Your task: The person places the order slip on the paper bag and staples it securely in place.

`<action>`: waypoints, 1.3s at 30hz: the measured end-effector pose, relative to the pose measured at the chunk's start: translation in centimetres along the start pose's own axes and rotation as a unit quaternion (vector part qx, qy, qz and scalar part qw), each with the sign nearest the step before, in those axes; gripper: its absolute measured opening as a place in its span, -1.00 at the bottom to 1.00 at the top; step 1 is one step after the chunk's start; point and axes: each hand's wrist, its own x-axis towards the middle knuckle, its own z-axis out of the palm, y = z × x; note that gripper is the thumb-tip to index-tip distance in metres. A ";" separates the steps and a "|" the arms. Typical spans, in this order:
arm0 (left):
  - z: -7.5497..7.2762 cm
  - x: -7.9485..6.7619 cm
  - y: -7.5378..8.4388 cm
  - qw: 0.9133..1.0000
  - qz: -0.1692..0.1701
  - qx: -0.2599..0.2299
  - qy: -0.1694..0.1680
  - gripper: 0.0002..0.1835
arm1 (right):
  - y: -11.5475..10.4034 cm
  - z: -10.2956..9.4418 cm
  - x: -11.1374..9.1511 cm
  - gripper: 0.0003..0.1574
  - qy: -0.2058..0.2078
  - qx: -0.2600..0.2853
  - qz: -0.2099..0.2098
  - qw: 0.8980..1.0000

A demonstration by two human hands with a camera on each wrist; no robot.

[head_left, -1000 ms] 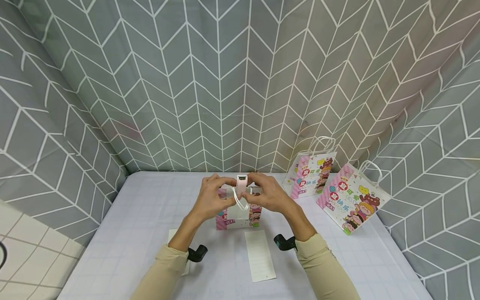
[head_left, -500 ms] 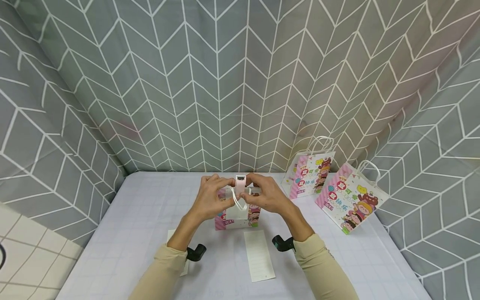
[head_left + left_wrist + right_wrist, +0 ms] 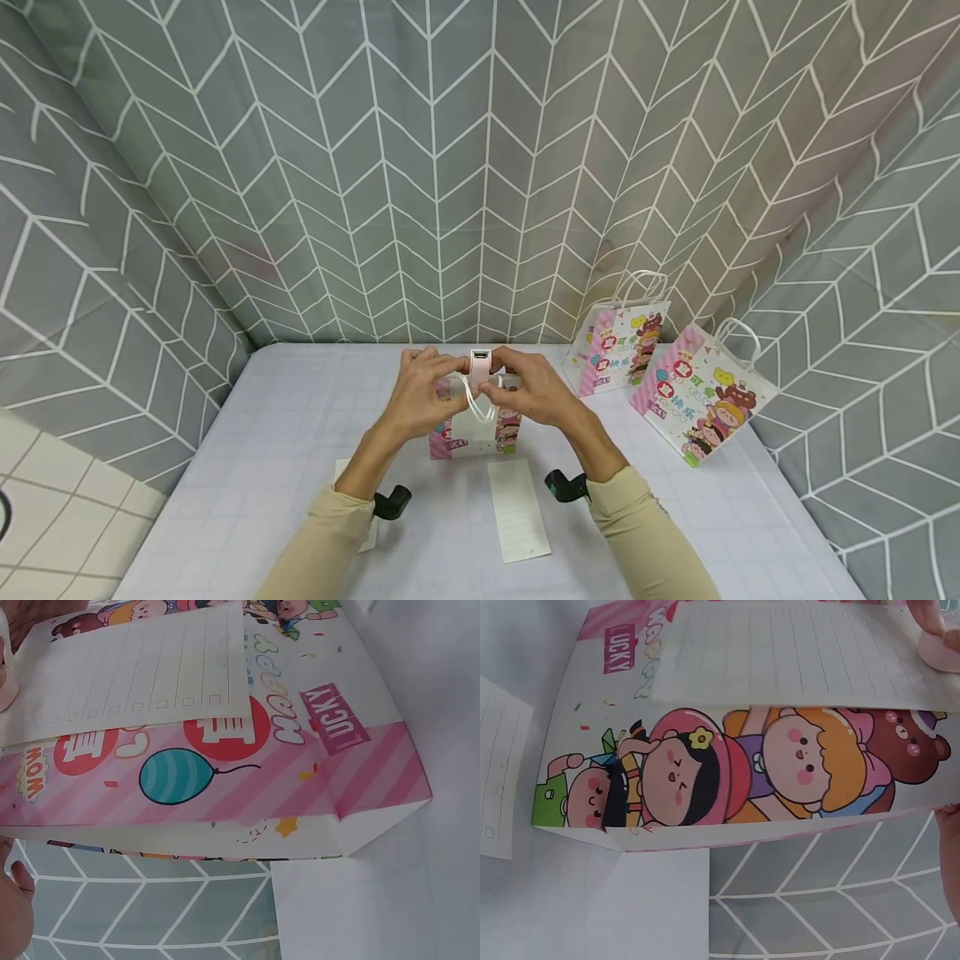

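Both hands meet over the top edge of a small cartoon-printed paper gift bag (image 3: 507,429) standing in the middle of the table. Between them is a small pink and white stapler (image 3: 481,369), its slotted end facing up toward the head camera. My left hand (image 3: 422,393) grips it from the left, and my right hand (image 3: 536,390) from the right. White cord handles (image 3: 480,407) droop over the bag's front below the fingers. A lined paper slip (image 3: 780,656) lies against the bag's front face, its upper end at the stapler.
Another lined slip (image 3: 520,510) lies on the table in front of the bag. A further slip (image 3: 369,537) is partly hidden under my left forearm. Two matching gift bags (image 3: 626,346) (image 3: 701,396) stand at the right. A patterned grey curtain (image 3: 427,208) hangs behind the table.
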 end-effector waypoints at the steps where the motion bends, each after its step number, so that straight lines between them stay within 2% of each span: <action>1: 0.0 0.0 0.0 1.000 -0.002 0.001 -0.001 -0.58 | 0.0 0.0 0.0 -0.78 0.000 -0.002 0.002 1.000; 9: -0.1 0.0 0.1 1.000 -0.017 -0.010 -0.007 -0.61 | -0.1 0.0 0.1 -0.79 -0.007 -0.004 0.021 1.000; 19: -0.2 -0.2 0.1 0.999 -0.029 -0.015 -0.013 -0.60 | 0.0 0.2 0.0 -0.79 0.004 0.005 0.023 1.000; 25: -0.2 -0.3 -0.1 0.999 -0.035 -0.031 -0.009 -0.56 | 0.0 0.3 -0.1 -0.68 0.002 0.031 0.027 0.999; 39: -0.4 -0.8 -0.7 0.997 -0.041 -0.071 -0.010 -0.47 | 0.0 0.0 -0.4 -0.56 0.008 0.024 0.030 0.999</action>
